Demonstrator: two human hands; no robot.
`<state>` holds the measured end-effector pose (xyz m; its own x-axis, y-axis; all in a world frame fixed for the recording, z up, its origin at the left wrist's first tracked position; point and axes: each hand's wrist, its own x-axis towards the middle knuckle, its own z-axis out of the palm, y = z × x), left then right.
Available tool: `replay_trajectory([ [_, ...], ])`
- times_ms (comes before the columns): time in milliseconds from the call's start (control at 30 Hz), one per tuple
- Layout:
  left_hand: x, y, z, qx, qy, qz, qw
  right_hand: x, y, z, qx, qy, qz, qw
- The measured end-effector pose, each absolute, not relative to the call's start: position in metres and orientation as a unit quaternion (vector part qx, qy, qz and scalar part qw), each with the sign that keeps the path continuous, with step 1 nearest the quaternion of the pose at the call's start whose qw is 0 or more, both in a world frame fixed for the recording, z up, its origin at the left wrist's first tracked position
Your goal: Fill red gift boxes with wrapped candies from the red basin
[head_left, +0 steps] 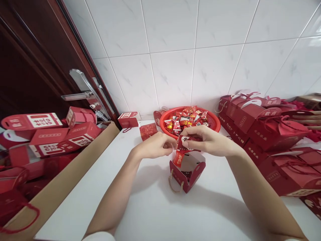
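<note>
My right hand (209, 139) is closed on a small dark red packet (185, 143) with white print, pinching it between thumb and fingers. My left hand (159, 145) has its fingers drawn together at the packet's left edge; what they pinch is hidden. Just below both hands, an open red gift box (192, 179) with a pale inside and a twisted cord handle stands on the white table (150, 207). A bright orange-red wrapper (178, 158) pokes up at its left side, and dark pieces lie inside. Behind the hands sits a red plastic basket (216, 124) full of wrapped candies (186, 121).
Stacked red gift boxes (260, 127) line the right side. At left, a cardboard carton (62, 180) holds more red boxes (47, 140). A small red box (128, 119) and a patterned red piece (147, 131) lie near the tiled wall (173, 77). A dark door (32, 50) stands at left.
</note>
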<state>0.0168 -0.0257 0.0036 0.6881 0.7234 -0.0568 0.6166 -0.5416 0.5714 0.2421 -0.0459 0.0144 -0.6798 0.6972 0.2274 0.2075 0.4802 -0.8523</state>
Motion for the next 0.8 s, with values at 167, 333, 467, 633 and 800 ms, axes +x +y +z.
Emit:
replay_trajectory([
  [167,0.016,-0.017,-0.005,0.873,0.388,0.150,0.256,0.236,-0.046,0.008,-0.285,-0.833,0.374,0.291],
  [333,0.012,-0.016,-0.005,0.882,0.375,0.127,0.256,0.230,-0.045,0.001,-0.316,-0.849,0.300,0.301],
  [467,0.006,-0.019,0.000,0.880,0.390,0.066,0.265,0.228,-0.044,-0.001,-0.332,-0.837,0.279,0.334],
  [633,0.002,-0.019,0.004,0.878,0.385,0.057,0.279,0.226,-0.042,-0.005,-0.317,-0.833,0.301,0.339],
  [800,-0.003,-0.016,0.000,0.871,0.383,0.045,0.304,0.232,-0.072,0.015,-0.259,-0.816,0.389,0.340],
])
